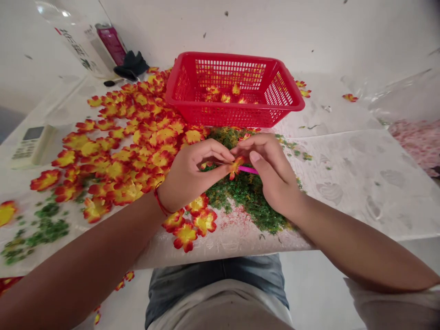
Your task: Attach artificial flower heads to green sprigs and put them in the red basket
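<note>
In the middle of the head view, my left hand [195, 172] pinches a red-and-yellow artificial flower [236, 167] between thumb and fingertips. My right hand [277, 178] is closed beside it, its fingertips near the petals. A thin bright pink stick [249, 170] runs from the flower into my right hand, where its far end is hidden. Under both hands lies a heap of small green plastic sprigs [256, 199]. Several loose flower pieces [185, 236] rest just below my left wrist.
A red plastic basket [227, 114] with several flowers inside stands behind my hands. A broad pile of petal pieces [134, 156] spreads to the left. Further out are a calculator-like device [32, 145], a plastic bottle [82, 43], a purple can [112, 43] and pink material [417, 142].
</note>
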Action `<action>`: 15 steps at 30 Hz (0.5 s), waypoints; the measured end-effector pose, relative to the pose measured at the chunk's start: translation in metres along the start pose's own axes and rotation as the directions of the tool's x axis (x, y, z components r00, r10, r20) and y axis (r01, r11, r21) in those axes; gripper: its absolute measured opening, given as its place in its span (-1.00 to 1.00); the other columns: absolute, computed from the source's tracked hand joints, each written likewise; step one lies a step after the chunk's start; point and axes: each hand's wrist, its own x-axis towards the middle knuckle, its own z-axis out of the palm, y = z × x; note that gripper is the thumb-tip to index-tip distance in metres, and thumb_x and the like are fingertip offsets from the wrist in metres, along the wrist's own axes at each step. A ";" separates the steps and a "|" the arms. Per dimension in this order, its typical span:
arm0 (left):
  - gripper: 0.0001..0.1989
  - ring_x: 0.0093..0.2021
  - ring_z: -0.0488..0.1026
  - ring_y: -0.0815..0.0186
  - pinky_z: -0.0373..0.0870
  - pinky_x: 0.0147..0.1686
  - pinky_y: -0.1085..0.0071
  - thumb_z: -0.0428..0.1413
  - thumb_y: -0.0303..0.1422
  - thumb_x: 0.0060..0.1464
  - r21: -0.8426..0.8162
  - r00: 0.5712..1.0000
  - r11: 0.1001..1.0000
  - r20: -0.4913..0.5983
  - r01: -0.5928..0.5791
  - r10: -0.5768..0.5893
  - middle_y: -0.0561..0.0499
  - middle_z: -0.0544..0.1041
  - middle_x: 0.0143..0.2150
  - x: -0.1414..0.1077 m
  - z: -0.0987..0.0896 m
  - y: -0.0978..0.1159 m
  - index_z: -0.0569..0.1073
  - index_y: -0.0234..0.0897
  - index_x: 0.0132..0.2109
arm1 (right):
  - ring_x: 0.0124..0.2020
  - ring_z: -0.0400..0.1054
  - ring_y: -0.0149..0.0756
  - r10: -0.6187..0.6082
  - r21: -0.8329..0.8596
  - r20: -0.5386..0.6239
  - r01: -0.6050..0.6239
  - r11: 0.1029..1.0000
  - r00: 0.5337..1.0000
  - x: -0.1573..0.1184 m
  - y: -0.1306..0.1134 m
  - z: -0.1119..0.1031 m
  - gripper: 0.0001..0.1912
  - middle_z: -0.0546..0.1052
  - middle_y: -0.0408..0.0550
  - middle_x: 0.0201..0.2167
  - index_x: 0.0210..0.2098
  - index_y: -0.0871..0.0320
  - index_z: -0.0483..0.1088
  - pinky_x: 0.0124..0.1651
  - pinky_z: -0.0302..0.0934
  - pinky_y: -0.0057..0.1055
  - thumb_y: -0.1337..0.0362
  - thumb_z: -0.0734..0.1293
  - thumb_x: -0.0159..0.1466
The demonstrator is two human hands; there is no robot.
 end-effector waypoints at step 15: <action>-0.70 0.01 0.60 0.08 0.53 0.16 0.01 0.23 -0.57 0.20 0.631 0.930 0.769 -0.213 -0.102 0.298 0.01 0.67 -0.04 0.008 -0.022 -0.014 0.48 -0.07 -0.03 | -0.16 0.67 -0.29 0.089 0.142 -0.108 -0.073 0.987 0.990 0.004 0.008 0.000 -0.87 0.74 -0.14 -0.18 0.07 -0.04 0.42 -0.01 0.56 -0.27 0.08 0.33 0.66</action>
